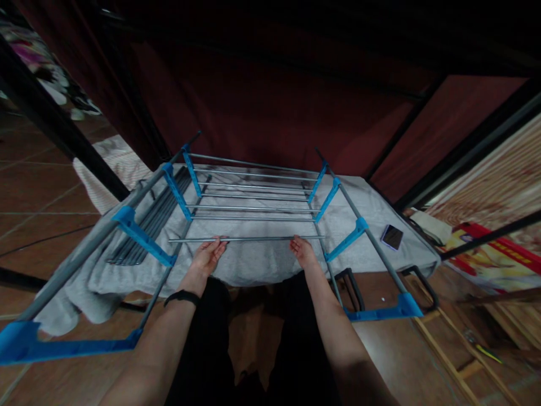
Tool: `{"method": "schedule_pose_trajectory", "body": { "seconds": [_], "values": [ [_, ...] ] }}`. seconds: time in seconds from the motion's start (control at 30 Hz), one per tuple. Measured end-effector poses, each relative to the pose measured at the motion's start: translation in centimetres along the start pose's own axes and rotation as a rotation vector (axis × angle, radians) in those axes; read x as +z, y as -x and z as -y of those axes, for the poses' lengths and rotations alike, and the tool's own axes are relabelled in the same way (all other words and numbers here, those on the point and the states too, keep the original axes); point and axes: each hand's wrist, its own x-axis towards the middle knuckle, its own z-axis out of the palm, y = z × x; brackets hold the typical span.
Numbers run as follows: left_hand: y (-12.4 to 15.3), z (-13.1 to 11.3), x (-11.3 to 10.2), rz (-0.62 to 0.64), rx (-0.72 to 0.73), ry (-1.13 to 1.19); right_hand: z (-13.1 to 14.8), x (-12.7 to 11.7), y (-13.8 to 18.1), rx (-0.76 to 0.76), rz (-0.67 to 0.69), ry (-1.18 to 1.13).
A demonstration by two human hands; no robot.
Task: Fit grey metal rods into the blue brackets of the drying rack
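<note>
A thin grey metal rod [257,239] lies level across the front of a rack frame, held at two places. My left hand [208,255] pinches it left of its middle, and my right hand [301,250] has fingers closed around it nearer its right end. The rack frame [372,242] has grey side tubes joined by blue plastic brackets [146,239]. Farther back, several crossbars [257,208] span between the brackets on both sides. Whether the held rod's ends touch the frame, I cannot tell.
Several loose grey tubes [146,231] lie at the left on a bench with a grey cloth [262,268]. A phone [391,237] rests on the right side. Beyond it stand a red and yellow box [490,254] and a wooden ladder-like frame [469,369]. A dark red curtain [270,113] hangs behind.
</note>
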Motion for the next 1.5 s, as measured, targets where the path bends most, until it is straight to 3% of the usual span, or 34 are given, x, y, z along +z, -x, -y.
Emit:
{"method": "schedule_pose_trajectory", "body": {
  "seconds": [0.63, 1.03, 1.27, 1.5],
  "values": [
    [0.6, -1.0, -0.4, -0.043, -0.045, -0.103, 0.2, -1.3, 1.1, -0.116, -0.257, -0.088],
    [1.7, -1.2, -0.5, -0.062, -0.014, -0.021, -0.1, -2.4, 1.2, -0.187, -0.237, -0.091],
    [1.9, -0.9, -1.0, -0.001, 0.011, 0.026, -0.4, -3.6, 0.9, -0.108, -0.248, -0.139],
    [1.3, -0.4, -1.3, 0.012, 0.03, 0.045, -0.5, -3.2, 0.6, -0.052, -0.252, -0.119]
  ]
}}
